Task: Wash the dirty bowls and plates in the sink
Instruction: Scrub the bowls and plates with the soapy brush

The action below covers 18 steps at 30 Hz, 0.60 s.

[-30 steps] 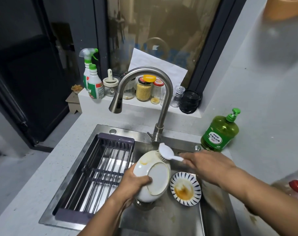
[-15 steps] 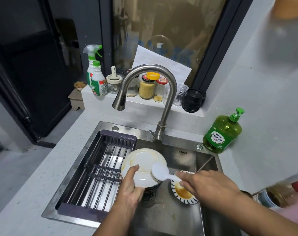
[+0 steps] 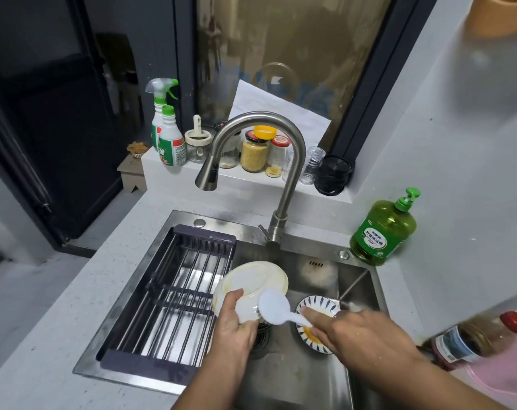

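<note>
From the head camera, the left hand (image 3: 236,329) gripped a white bowl (image 3: 251,288) turned bottom-up over the middle of the sink (image 3: 316,380), probably so its outside faced the brush. The right hand (image 3: 360,338) was closed round the handle of a white dish brush (image 3: 273,307), whose head pressed against the bowl's side. A striped dish (image 3: 316,306) with orange residue lay unwashed on the sink floor toward the right wall, partly under the right hand. A drying rack (image 3: 174,294) filled the sink's left half. The faucet (image 3: 251,143) arched over the back edge, and a green soap bottle (image 3: 381,232) stood at the counter's back right corner.
</note>
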{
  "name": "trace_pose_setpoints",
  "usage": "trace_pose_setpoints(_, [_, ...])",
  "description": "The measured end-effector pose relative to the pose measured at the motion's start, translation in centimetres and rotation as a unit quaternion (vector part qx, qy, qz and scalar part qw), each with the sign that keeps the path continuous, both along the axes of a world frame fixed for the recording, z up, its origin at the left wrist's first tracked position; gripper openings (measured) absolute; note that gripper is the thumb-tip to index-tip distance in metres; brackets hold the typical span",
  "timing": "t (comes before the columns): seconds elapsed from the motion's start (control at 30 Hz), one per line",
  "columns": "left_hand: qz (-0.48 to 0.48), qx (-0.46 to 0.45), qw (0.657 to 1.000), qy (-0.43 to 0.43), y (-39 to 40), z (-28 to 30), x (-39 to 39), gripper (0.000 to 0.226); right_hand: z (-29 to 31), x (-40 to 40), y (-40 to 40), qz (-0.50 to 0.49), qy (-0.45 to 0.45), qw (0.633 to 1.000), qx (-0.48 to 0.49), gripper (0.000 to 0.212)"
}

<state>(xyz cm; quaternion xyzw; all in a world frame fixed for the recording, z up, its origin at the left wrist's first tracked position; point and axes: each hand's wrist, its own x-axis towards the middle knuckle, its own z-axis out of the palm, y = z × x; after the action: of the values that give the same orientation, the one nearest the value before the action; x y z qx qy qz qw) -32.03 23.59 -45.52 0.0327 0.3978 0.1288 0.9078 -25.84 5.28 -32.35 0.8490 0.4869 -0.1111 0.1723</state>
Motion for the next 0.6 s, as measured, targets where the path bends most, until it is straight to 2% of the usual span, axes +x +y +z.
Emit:
trace_pose_setpoints(0.1, [-0.005, 0.0, 1.0, -0.025, 0.3, 0.2, -0.4, 0.042, 0.2, 1.4, -0.2, -0.041, -0.013, 0.999, -0.004, 0.046])
trace_pose_setpoints(0.17, [-0.002, 0.009, 0.999, -0.047, 0.3, 0.1, -0.8, 0.048, 0.7, 3.2, -0.2, -0.097, -0.008, 0.995, 0.008, 0.045])
trace_pose_setpoints(0.27, [-0.05, 0.037, 0.995, -0.074, 0.3, -0.3, -1.6, 0.057, 0.0, 5.4, 0.2, -0.198, 0.061, 0.974, 0.096, 0.037])
trace_pose_setpoints(0.3, [-0.073, 0.047, 0.993, -0.083, 0.3, -0.4, -1.9, 0.057, -0.7, 5.6, 0.5, -0.239, 0.103, 0.955, 0.142, 0.035])
trace_pose_setpoints(0.37, [-0.103, 0.057, 0.987, -0.113, 0.1, -0.2, -2.4, 0.058, -1.9, 5.4, 1.5, -0.311, 0.2, 0.895, 0.25, 0.032])
trace_pose_setpoints(0.43, [-0.116, 0.051, 0.981, -0.15, -0.4, 0.3, -2.6, 0.064, -2.9, 4.5, 2.9, -0.345, 0.274, 0.84, 0.317, 0.032])
trace_pose_setpoints(0.53, [-0.114, 0.044, 0.972, -0.202, -0.8, 0.5, -3.0, 0.087, -4.4, 4.1, 4.5, -0.348, 0.34, 0.794, 0.364, 0.045])
trace_pose_setpoints(0.6, [-0.127, 0.065, 0.964, -0.224, -0.1, 0.5, -3.6, 0.085, -4.9, 4.5, 4.9, -0.343, 0.382, 0.779, 0.361, 0.058])
